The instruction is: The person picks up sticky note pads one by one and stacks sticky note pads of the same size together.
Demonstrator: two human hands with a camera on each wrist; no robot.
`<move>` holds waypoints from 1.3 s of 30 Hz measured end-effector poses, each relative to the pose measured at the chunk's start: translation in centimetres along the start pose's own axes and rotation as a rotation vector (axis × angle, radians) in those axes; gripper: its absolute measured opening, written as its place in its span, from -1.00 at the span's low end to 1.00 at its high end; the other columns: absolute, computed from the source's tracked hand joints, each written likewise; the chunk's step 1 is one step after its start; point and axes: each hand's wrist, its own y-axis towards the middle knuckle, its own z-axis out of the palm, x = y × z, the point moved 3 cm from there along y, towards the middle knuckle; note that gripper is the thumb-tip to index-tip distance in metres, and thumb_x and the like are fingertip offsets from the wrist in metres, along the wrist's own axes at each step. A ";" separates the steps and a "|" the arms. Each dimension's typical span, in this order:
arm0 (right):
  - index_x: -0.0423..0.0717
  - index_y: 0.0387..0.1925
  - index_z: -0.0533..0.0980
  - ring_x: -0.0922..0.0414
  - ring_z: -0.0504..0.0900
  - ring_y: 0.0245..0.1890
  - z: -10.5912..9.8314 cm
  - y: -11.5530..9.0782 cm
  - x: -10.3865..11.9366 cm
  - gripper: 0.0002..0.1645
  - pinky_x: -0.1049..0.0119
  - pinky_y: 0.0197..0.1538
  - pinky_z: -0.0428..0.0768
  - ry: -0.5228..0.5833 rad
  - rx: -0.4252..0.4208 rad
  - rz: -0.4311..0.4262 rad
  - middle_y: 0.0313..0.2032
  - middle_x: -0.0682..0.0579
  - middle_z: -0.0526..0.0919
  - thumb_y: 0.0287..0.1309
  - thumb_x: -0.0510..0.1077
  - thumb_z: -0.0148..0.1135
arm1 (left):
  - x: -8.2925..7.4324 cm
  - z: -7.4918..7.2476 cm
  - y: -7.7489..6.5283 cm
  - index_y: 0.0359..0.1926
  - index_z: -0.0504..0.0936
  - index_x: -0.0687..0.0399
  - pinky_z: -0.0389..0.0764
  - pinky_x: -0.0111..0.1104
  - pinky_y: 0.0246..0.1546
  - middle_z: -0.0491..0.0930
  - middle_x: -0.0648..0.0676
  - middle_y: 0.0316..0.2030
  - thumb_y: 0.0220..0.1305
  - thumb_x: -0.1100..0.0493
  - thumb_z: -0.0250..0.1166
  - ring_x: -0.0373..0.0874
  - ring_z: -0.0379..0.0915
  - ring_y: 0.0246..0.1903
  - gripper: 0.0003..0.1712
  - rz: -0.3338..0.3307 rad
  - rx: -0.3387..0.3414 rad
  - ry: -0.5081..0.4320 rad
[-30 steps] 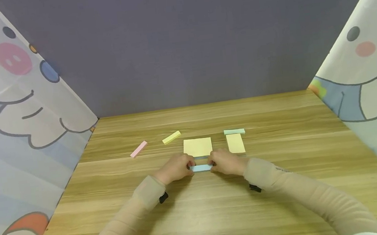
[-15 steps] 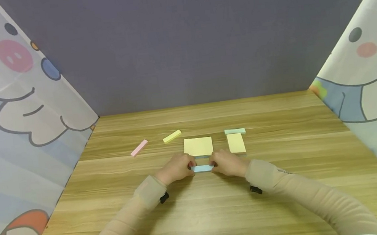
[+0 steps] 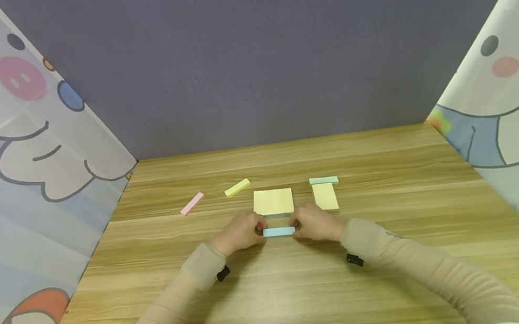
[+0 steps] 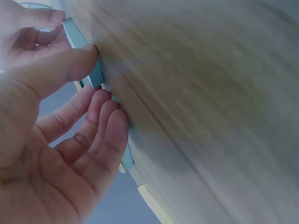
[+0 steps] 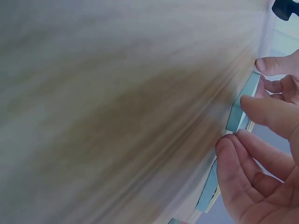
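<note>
In the head view a narrow light blue sticky note pad (image 3: 278, 232) lies crosswise in front of the larger yellow sticky note pad (image 3: 273, 201). My left hand (image 3: 240, 231) holds its left end between thumb and curled fingers. At the right end my right hand (image 3: 317, 223) does the same. The left wrist view shows the left thumb (image 4: 84, 58) on the near side of the blue pad (image 4: 96, 74), fingertips at its end. From the right wrist, the right thumb (image 5: 254, 107) overlaps the long side of the blue pad (image 5: 237, 114).
A small yellow pad (image 3: 325, 196) lies right of the big one, with a narrow green pad (image 3: 323, 180) along its far edge. Further left are a narrow yellow pad (image 3: 237, 187) and a pink one (image 3: 192, 203). A dark panel (image 3: 272, 60) stands behind the wooden table (image 3: 284, 307).
Both hands have drawn very slightly apart, so the blue pad's ends show a little more. The other pads stay where they were; the head view has shifted slightly.
</note>
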 end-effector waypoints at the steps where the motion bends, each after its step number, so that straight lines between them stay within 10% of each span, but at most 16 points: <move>1: -0.27 -0.31 0.62 0.17 0.60 -0.37 0.0 0.0 0.0 -0.74 0.37 -0.29 0.60 0.001 0.003 -0.001 -0.34 -0.06 0.67 -0.10 -0.22 0.39 | 0.0 0.0 0.0 -0.33 0.62 0.12 0.47 -0.35 -0.32 0.55 -0.02 -0.41 -0.04 0.22 0.42 -0.21 0.37 -0.40 -0.79 -0.004 0.001 -0.002; 27: -0.25 -0.29 0.62 0.19 0.59 -0.36 -0.2 0.2 -0.6 -0.77 0.40 -0.28 0.58 0.012 0.005 -0.029 -0.34 -0.04 0.67 -0.06 -0.24 0.34 | 0.3 0.0 0.1 -0.33 0.64 0.12 0.47 -0.35 -0.31 0.55 -0.01 -0.39 -0.02 0.21 0.40 -0.21 0.37 -0.40 -0.82 -0.009 -0.009 0.000; 39: -0.27 -0.18 0.58 0.17 0.59 -0.33 -3.6 -0.5 -1.6 -0.72 0.29 -0.21 0.57 0.024 -0.074 -0.024 -0.29 -0.05 0.67 0.05 -0.20 0.26 | 0.6 0.4 0.0 -0.26 0.63 0.14 0.51 -0.34 -0.19 0.57 0.02 -0.29 0.00 0.21 0.39 -0.16 0.45 -0.26 -0.78 -0.018 0.007 -0.019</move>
